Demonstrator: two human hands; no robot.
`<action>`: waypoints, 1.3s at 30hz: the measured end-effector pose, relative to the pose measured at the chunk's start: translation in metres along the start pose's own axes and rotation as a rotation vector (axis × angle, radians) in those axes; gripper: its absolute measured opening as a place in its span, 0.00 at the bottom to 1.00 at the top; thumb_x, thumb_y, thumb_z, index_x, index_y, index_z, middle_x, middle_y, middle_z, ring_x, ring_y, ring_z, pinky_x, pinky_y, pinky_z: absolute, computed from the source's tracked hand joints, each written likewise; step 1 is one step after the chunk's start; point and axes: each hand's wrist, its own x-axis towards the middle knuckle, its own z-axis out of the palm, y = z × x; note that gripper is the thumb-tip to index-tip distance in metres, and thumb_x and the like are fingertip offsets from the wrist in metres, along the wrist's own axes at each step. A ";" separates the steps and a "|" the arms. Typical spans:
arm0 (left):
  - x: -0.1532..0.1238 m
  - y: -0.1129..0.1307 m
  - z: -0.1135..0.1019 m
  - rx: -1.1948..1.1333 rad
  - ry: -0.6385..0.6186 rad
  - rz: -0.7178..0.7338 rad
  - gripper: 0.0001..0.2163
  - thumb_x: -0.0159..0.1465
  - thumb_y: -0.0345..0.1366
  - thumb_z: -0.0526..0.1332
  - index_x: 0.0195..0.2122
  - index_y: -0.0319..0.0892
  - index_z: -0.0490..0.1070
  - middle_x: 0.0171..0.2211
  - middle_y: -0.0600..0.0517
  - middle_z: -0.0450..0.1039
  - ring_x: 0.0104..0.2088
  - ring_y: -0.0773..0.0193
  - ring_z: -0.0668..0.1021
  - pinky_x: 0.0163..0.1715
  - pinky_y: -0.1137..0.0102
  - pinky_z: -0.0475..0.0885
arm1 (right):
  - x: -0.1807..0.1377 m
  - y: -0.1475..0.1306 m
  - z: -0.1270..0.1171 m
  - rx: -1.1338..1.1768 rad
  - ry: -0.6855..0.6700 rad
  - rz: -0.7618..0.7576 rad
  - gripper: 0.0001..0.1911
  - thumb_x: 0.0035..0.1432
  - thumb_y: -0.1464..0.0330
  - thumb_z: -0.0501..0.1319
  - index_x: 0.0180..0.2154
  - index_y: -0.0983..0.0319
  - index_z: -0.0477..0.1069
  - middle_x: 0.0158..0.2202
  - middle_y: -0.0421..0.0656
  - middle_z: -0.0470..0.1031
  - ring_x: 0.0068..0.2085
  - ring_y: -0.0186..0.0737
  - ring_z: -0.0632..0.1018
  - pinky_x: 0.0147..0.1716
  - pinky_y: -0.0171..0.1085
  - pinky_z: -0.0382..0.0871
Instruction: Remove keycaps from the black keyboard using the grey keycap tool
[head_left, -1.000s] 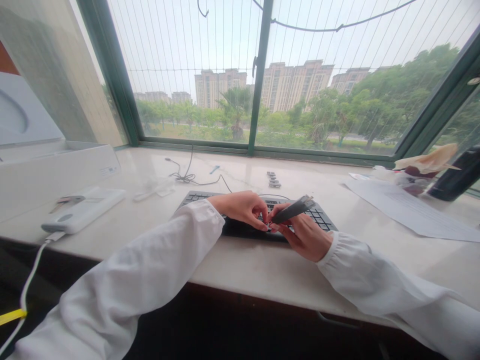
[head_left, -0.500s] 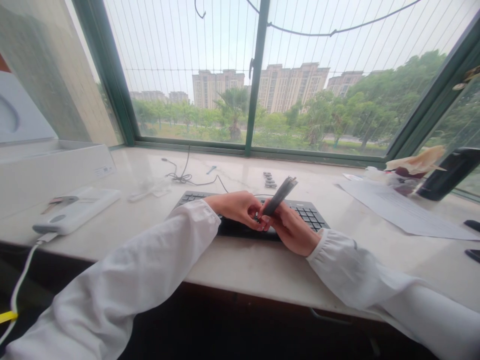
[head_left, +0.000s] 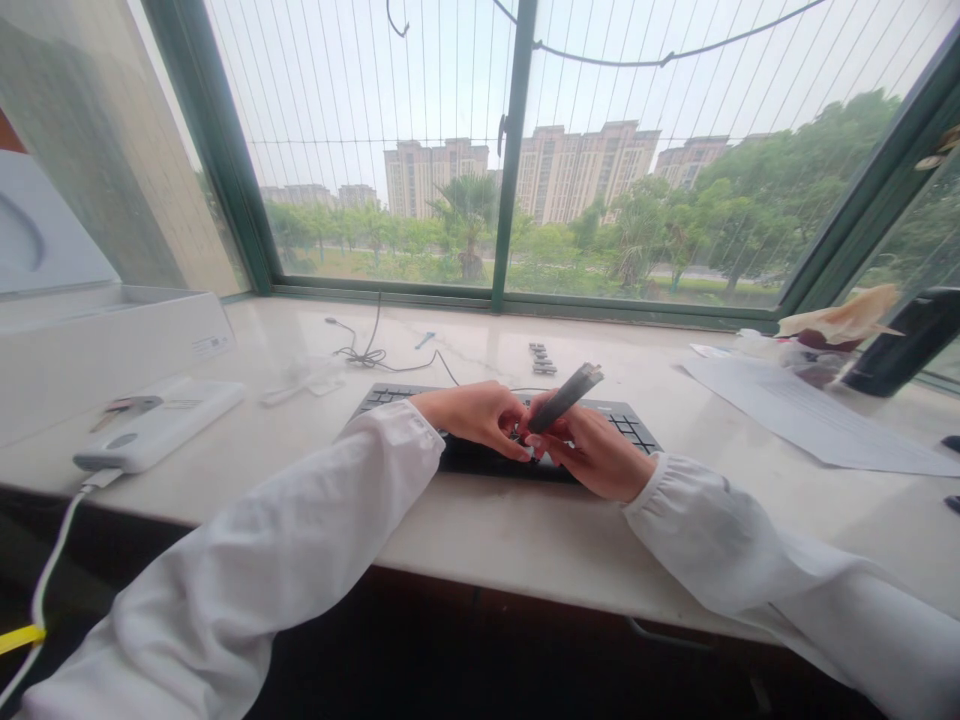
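Observation:
A black keyboard (head_left: 637, 432) lies on the pale stone sill in front of me. My right hand (head_left: 592, 455) rests over its middle and grips a dark slim tool (head_left: 566, 396) that slants up and to the right. My left hand (head_left: 476, 415) is beside it, fingers pinched together at the tool's lower tip over the keys. What the left fingers pinch is too small to make out. A few loose dark keycaps (head_left: 541, 359) lie on the sill behind the keyboard.
A white power bank (head_left: 161, 422) with a white cable sits at the left, beside a white box (head_left: 105, 340). A thin black cable (head_left: 367, 352) coils behind the keyboard. A paper sheet (head_left: 810, 420), a wrapper and a dark bottle (head_left: 904, 345) are at the right. Window glass stands behind.
The tool in my right hand swung up steeper half a second ago and has since tilted down a little. Both hands stay together over the keyboard's middle.

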 end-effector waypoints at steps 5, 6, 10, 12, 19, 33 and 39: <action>0.001 -0.001 0.001 -0.008 0.017 0.026 0.18 0.52 0.51 0.65 0.24 0.38 0.70 0.17 0.59 0.59 0.19 0.74 0.61 0.19 0.76 0.52 | -0.001 -0.001 0.007 0.048 0.069 0.005 0.05 0.65 0.68 0.53 0.43 0.59 0.59 0.31 0.39 0.70 0.28 0.34 0.72 0.31 0.35 0.68; 0.001 -0.001 0.002 0.005 0.029 0.019 0.19 0.51 0.51 0.65 0.23 0.38 0.68 0.17 0.60 0.59 0.19 0.74 0.61 0.18 0.75 0.52 | -0.001 -0.002 0.009 0.045 0.092 0.001 0.05 0.65 0.69 0.53 0.43 0.59 0.59 0.31 0.39 0.70 0.28 0.34 0.72 0.30 0.35 0.68; 0.002 -0.001 0.006 0.096 0.085 0.000 0.18 0.51 0.48 0.64 0.19 0.38 0.63 0.15 0.60 0.58 0.17 0.75 0.60 0.17 0.75 0.50 | -0.002 -0.004 0.015 -0.017 0.195 -0.034 0.05 0.64 0.70 0.53 0.42 0.59 0.59 0.29 0.38 0.69 0.27 0.35 0.72 0.30 0.36 0.67; 0.002 -0.001 0.008 0.126 0.107 -0.008 0.18 0.50 0.47 0.65 0.19 0.38 0.62 0.14 0.60 0.59 0.17 0.75 0.59 0.17 0.75 0.50 | -0.002 -0.005 0.016 -0.045 0.228 -0.064 0.06 0.63 0.71 0.53 0.43 0.59 0.58 0.27 0.37 0.69 0.27 0.36 0.72 0.30 0.37 0.67; 0.002 0.002 0.011 0.202 0.161 -0.002 0.16 0.49 0.45 0.65 0.19 0.39 0.64 0.14 0.60 0.62 0.16 0.75 0.63 0.17 0.76 0.53 | -0.002 -0.008 0.017 -0.044 0.255 -0.068 0.06 0.62 0.74 0.53 0.41 0.59 0.60 0.28 0.39 0.70 0.32 0.39 0.75 0.32 0.37 0.68; 0.001 0.001 0.008 0.051 0.131 0.048 0.17 0.52 0.47 0.65 0.19 0.38 0.67 0.15 0.59 0.61 0.18 0.75 0.63 0.18 0.77 0.54 | -0.004 -0.001 0.018 -0.087 0.282 -0.121 0.06 0.62 0.73 0.53 0.42 0.60 0.60 0.36 0.44 0.72 0.33 0.38 0.75 0.33 0.37 0.69; 0.001 -0.003 0.010 -0.022 0.111 0.040 0.15 0.52 0.46 0.66 0.24 0.37 0.71 0.18 0.58 0.63 0.20 0.75 0.64 0.19 0.77 0.54 | -0.006 -0.003 0.019 -0.080 0.275 -0.098 0.04 0.63 0.72 0.52 0.41 0.60 0.62 0.35 0.43 0.71 0.32 0.37 0.75 0.33 0.37 0.70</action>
